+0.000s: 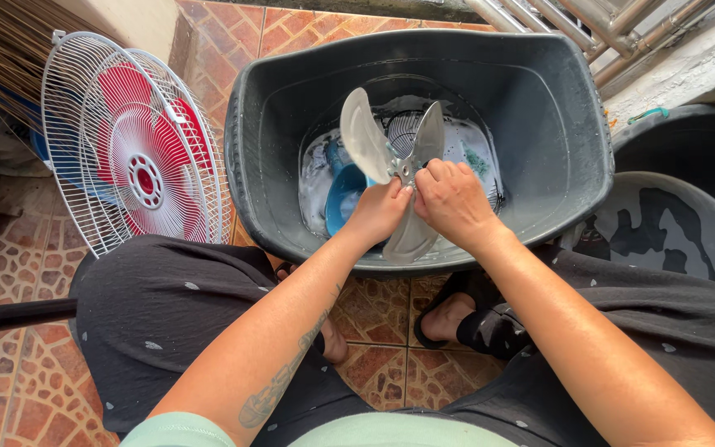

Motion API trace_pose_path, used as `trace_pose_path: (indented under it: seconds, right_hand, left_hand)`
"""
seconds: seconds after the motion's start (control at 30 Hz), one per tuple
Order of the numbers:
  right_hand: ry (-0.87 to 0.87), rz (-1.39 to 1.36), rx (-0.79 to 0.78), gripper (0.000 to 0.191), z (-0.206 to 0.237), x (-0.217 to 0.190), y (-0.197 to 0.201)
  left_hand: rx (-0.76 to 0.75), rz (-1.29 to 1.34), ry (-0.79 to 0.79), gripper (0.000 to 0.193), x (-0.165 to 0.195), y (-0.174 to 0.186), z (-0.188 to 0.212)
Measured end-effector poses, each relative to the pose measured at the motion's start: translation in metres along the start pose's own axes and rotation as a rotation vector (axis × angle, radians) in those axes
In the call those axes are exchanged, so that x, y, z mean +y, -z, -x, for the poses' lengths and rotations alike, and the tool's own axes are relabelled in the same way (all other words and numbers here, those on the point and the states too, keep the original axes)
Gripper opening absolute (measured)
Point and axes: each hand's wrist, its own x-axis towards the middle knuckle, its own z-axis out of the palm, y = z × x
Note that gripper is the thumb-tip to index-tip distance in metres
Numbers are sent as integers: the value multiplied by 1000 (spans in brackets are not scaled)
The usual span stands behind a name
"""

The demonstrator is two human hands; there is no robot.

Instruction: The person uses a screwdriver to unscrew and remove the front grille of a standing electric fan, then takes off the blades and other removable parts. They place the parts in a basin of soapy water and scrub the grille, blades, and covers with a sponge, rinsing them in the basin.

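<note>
Both hands over grey tub [589, 157], gripping clear fan blade [367, 141] at its hub. Left hand [378, 211]: fingers closed on blade from left. Right hand [453, 199]: fingers curled tight on hub from right. Blade held above soapy water; blue scoop [343, 199] and a grille beneath. White fan guard [101, 182] with red centre leaning left of tub, on tiled floor [10, 389].

Bare-armed person in dark speckled trousers and a pale green top

Both hands, left [381, 211] and right [453, 201], are bare and ringless; a dark line tattoo [279, 385] runs along the left forearm; black sandals [469, 327] at about 5 o'clock of the hands.
</note>
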Motion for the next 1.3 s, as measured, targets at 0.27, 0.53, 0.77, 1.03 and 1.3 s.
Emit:
trace_pose_path:
  seconds: [0.27,0.53,0.77,1.03,1.3]
  right_hand:
    - [-577,-32,-179,13,16,64,6]
    - [-719,-1314,-347,41,-1,30,-4]
    - [-865,-1174,-324,24,7,21,-9]
    - [-910,-1238,-295,21,0,-1,-3]
    - [-966,-1215,-269,31,-13,58,-36]
  left_hand:
    - [85,118,152,37,-5,24,-7]
    - [-49,330,153,41,-7,17,-3]
    - [-60,722,410,43,-9,27,-3]
    - [16,649,203,30,-5,23,4]
    - [437,51,224,22,-49,51,4]
